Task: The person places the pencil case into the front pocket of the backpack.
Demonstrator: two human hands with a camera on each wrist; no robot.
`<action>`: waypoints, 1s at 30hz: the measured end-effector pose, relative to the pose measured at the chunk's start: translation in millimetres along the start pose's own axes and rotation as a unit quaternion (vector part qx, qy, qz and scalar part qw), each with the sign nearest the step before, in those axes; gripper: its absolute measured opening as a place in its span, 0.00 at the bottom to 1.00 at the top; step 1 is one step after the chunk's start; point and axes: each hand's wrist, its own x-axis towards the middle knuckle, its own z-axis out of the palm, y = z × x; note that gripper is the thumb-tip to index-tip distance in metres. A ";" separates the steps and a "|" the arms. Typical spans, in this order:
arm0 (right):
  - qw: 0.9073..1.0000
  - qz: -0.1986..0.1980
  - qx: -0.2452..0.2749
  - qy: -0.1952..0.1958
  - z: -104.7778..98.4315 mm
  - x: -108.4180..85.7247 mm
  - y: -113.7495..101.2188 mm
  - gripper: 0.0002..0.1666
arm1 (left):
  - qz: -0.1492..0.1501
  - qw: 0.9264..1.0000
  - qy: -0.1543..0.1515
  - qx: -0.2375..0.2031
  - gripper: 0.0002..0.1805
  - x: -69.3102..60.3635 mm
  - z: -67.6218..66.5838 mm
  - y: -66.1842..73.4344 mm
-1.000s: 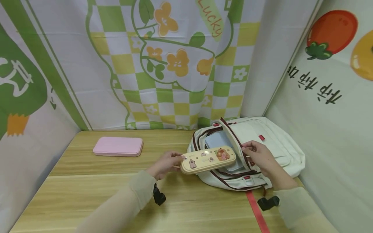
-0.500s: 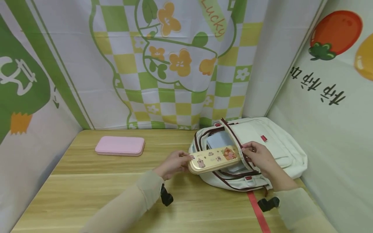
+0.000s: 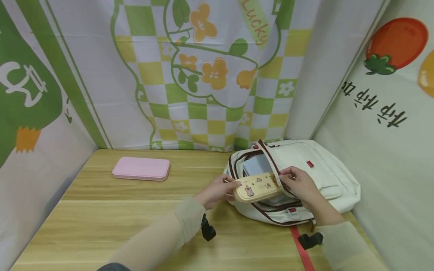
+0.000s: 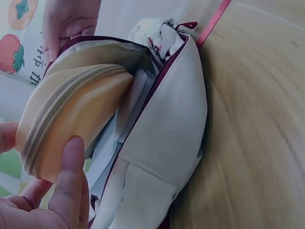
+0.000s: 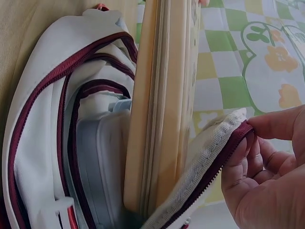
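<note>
A yellow zippered pencil case (image 3: 255, 187) with printed cartoon figures lies partly inside the open pocket of a white backpack (image 3: 325, 169). Its near end is pinched between thumb and fingers of my left hand (image 3: 218, 191); the far end is hidden behind the pocket flap. My right hand (image 3: 300, 184) pinches the flap's dark red zipper edge (image 5: 228, 145) and holds it away from the bag. Within the pocket, beside the pencil case, sits a pale blue-grey box-like thing (image 5: 105, 157), partly covered. In the left wrist view, the pencil case's zipper (image 4: 52, 112) runs along its side.
A pink case (image 3: 141, 168) lies at the back left of the wooden table (image 3: 118, 222). A red strap (image 3: 301, 248) runs from under the backpack toward the front edge. Printed curtains (image 3: 210, 124) stand behind the table and at both sides.
My left hand has moved right, sliding the pencil case further into the backpack pocket, so less of it shows. The right hand keeps its hold on the flap edge.
</note>
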 end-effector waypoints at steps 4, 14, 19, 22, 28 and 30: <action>1.000 -0.012 -0.015 -0.004 1.2 -2.3 -1.2 0.12 | -0.003 1.000 0.004 -0.011 0.10 3.4 11.8 -2.0; 0.994 -0.032 -0.099 -0.014 14.3 -5.8 -6.4 0.10 | -0.013 0.999 0.001 -0.044 0.09 12.9 45.3 -9.8; 0.995 -0.029 -0.093 -0.019 21.6 -6.4 -7.9 0.10 | -0.013 0.999 0.019 -0.031 0.13 22.9 58.7 -13.8; 0.995 -0.029 -0.093 -0.015 22.7 -7.4 -7.7 0.09 | -0.016 0.999 0.024 -0.015 0.15 27.6 66.5 -13.0; 0.996 -0.026 -0.085 -0.019 21.4 -10.1 -7.3 0.09 | -0.021 1.000 0.010 -0.001 0.15 35.5 73.5 -10.8; 0.996 -0.024 -0.080 -0.022 21.1 -11.1 -7.6 0.09 | -0.024 1.000 0.006 -0.007 0.16 39.7 72.7 -12.1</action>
